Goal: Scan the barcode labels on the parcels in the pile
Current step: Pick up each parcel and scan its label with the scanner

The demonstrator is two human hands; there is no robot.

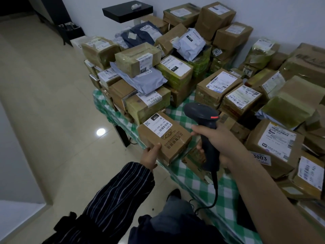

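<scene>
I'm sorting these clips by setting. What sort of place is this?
Probably a small parcel pickup or sorting room. Labelled cardboard parcels are piled on a green checked tablecloth, and the right hand grips a corded barcode scanner beside a box that the left hand holds.

Head camera looks down, close over table [197,184].

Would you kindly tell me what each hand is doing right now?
Left hand: holding the box by its near corner.
Right hand: gripping the scanner.
</scene>
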